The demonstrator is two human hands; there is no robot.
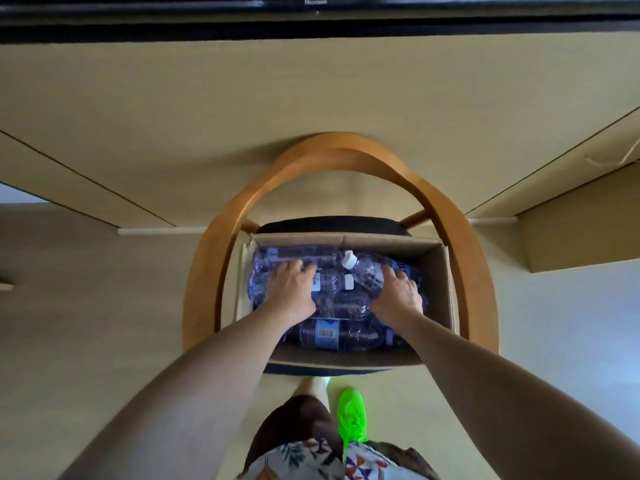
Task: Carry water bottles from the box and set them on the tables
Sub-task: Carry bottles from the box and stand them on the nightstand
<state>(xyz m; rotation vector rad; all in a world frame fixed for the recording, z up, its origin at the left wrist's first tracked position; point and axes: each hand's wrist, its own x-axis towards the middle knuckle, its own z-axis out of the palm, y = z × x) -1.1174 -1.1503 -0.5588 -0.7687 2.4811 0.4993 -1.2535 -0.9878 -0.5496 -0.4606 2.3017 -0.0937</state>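
Note:
An open cardboard box [440, 289] sits on the dark seat of a wooden chair [346, 143], directly below me. Several clear water bottles with white caps and blue labels lie on their sides in it. My left hand [291, 285] is wrapped over one bottle [330, 284] in the left half of the box. My right hand [398, 292] grips another bottle [369, 271], whose cap points to the upper left. Another bottle [329, 336] lies loose at the near side. The right end of the box holds no bottles.
The chair's curved wooden back and arms ring the box closely on three sides. Beige surfaces [86, 168] extend left and right behind it, with a white cable [606, 157] on the right one. A black screen [311, 15] spans the top. My green shoe [351, 417] stands just before the chair.

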